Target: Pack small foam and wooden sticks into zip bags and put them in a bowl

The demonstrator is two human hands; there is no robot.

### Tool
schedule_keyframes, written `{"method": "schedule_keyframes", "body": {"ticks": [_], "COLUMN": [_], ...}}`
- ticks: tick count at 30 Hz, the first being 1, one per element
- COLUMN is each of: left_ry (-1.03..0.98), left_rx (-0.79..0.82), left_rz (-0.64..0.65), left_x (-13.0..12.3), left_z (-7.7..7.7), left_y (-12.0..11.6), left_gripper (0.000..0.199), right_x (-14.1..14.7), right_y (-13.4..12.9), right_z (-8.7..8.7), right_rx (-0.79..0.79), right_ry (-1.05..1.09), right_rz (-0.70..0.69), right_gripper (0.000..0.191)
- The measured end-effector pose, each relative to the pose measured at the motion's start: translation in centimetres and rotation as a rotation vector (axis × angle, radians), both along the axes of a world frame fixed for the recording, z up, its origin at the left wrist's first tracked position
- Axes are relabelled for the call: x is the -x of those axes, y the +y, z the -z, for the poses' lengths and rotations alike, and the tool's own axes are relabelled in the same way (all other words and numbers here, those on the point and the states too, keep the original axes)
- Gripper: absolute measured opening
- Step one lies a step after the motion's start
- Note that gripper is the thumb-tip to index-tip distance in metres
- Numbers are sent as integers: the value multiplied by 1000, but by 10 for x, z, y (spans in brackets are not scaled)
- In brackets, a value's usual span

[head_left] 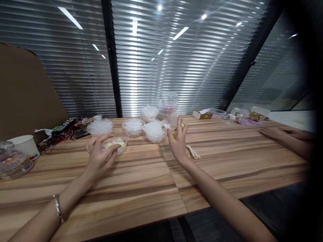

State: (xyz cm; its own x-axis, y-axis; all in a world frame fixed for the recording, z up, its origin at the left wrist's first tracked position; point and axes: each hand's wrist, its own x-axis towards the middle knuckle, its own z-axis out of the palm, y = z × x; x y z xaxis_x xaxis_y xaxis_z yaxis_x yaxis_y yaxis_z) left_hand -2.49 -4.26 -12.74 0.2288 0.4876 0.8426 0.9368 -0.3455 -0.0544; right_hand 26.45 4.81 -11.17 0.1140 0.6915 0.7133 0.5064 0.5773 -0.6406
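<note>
Left hand (99, 154) part-curled at yellow packet (119, 144), grip unclear | right hand (179, 143) pinching yellow-green item (174, 134) | tub (24, 145) print illegible

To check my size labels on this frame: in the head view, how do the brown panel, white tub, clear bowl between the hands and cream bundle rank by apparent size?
1. brown panel
2. white tub
3. clear bowl
4. cream bundle

Nearness may enlarge the tub against the bowl.
</note>
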Motion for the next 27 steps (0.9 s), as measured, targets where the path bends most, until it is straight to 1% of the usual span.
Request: {"method": "schedule_keyframes", "body": {"ticks": [2, 5, 7, 10, 12, 15, 17, 18, 19, 20, 21, 22, 23, 24, 25, 27], "left_ry": [6, 41, 103, 244, 351, 497, 515, 499, 474, 446, 417, 389, 363, 341, 324, 304], "left_rx": [3, 17, 29, 35, 55, 145, 186, 191, 190, 187, 179, 167, 153, 144, 141, 164], "left_rz": [19, 82, 152, 259, 309, 385, 442, 465, 481, 489, 492, 492, 490, 489, 493, 515], "left_x": [0, -1, -4, -11, -18, -28, -31, -31, -31, -30, -29, -28, -27, -26, -26, -27], "left_z": [3, 8, 10, 10, 8, 4, 3, 4, 5, 6, 7, 8, 9, 10, 10, 10], "left_y": [1, 3, 2, -3, -9, -19, -24, -25, -26, -25, -24, -22, -21, -19, -17, -15], "left_gripper": [17, 25, 34, 45, 48, 46, 42, 39, 36, 34, 31, 29, 27, 25, 23, 19], "right_x": [3, 12, 20, 33, 40, 46, 45, 43, 40, 35, 29, 23, 15, 7, -2, -20], "right_y": [-3, -6, -10, -25, -37, -49, -50, -49, -46, -42, -37, -31, -25, -18, -11, 3], "right_z": [-1, 6, 14, 24, 29, 34, 34, 33, 30, 27, 23, 18, 14, 10, 6, 1], "right_rx": [97, 334, 488, 726, 842, 905, 865, 807, 725, 622, 500, 398, 329, 303, 304, 354], "right_ry": [161, 384, 460, 408, 375, 267, 103, 0, -118, -237, -360, -505, -619, -720, -805, -924], "right_rz": [-190, -532, -684, -917, -1055, -1191, -1218, -1195, -1130, -1017, -838, -612, -359, -162, -21, 199], "right_gripper": [53, 45, 44, 37, 34, 28, 24, 24, 24, 26, 27, 28, 28, 28, 28, 31]}}
